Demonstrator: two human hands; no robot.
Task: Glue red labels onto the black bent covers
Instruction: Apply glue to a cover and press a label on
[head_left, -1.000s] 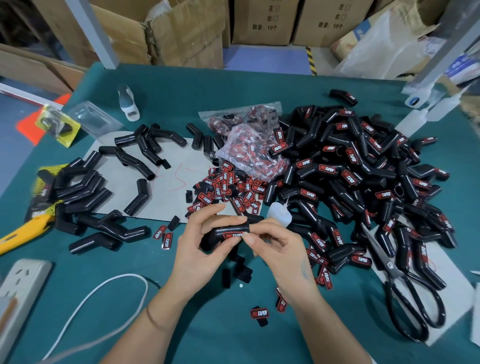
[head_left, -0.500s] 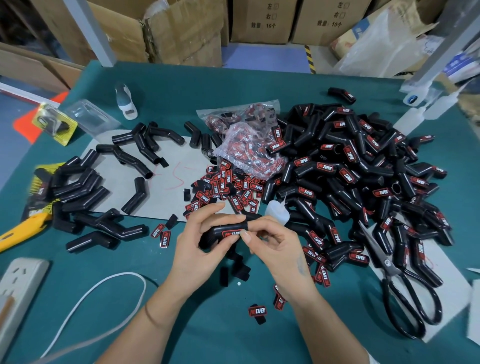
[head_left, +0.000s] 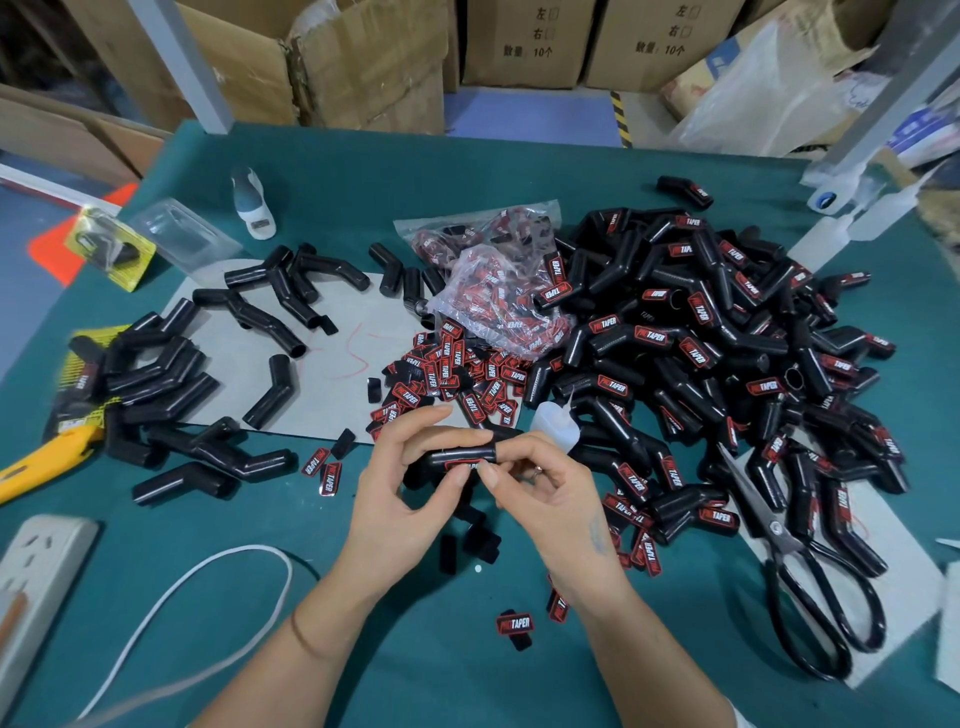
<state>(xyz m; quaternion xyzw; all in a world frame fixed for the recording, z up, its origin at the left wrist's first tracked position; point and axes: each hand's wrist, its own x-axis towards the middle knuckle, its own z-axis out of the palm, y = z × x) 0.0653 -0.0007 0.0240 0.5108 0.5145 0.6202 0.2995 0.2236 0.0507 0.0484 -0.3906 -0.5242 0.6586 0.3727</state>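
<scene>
My left hand (head_left: 410, 499) grips a black bent cover (head_left: 462, 455) low over the middle of the table, thumb under it and fingers over it. A red label (head_left: 461, 466) sits on the cover's near side. My right hand (head_left: 550, 493) pinches the cover's right end, its fingertips by the label. Loose red labels (head_left: 452, 379) lie heaped just beyond my hands. Bare black covers (head_left: 150, 374) lie at the left. A big pile of labelled covers (head_left: 717, 343) fills the right. A small white glue bottle (head_left: 555, 423) stands right behind my right hand.
Large black scissors (head_left: 810, 571) lie at the right front. A yellow utility knife (head_left: 36, 462), a white power strip (head_left: 31, 577) and a white cable (head_left: 208, 597) are at the left. Plastic bags of labels (head_left: 493, 291) sit mid-table on grey card (head_left: 332, 364). Cardboard boxes (head_left: 363, 57) stand behind the table.
Both hands stay on the same cover and shift only slightly; my right fingers have worked along the label.
</scene>
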